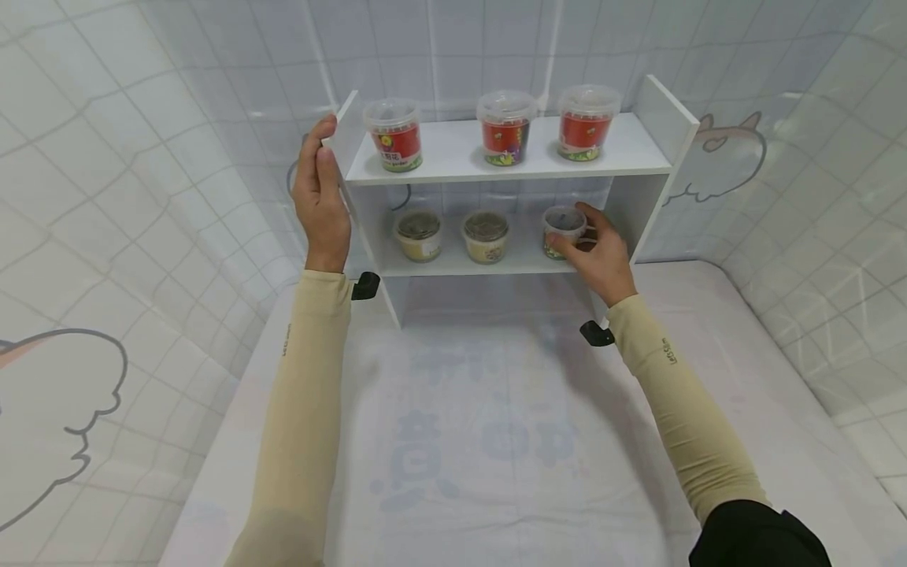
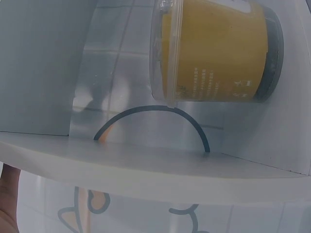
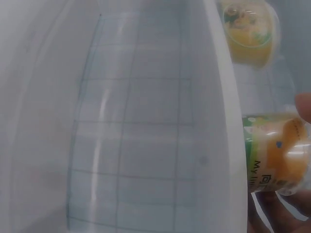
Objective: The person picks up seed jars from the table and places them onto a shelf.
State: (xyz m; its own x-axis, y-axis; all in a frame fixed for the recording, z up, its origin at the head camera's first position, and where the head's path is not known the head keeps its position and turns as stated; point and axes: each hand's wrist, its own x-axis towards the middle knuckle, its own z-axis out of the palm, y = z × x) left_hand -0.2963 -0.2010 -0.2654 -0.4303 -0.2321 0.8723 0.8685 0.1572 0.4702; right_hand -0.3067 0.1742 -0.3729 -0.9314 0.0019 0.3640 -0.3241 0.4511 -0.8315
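My right hand (image 1: 602, 256) grips a small lidded plastic cup (image 1: 560, 244) at the right end of the lower shelf. In the right wrist view this cup (image 3: 274, 153) has an orange and green label, and my fingers (image 3: 282, 213) curl round its side. My left hand (image 1: 322, 205) rests against the left side panel (image 1: 347, 130) of the white shelf unit (image 1: 449, 150), fingers straight. On the lower shelf stand two yellow-labelled tubs, one at the left (image 1: 418, 236) and one in the middle (image 1: 486, 238). The left wrist view shows a yellow tub (image 2: 218, 53) close up.
Three red-labelled clear tubs stand on the upper shelf: left (image 1: 397, 135), middle (image 1: 505, 128) and right (image 1: 586, 124). The unit stands at the back of a table with a white cloth (image 1: 496, 441). Tile-patterned sheeting (image 1: 177, 157) hangs behind and at both sides.
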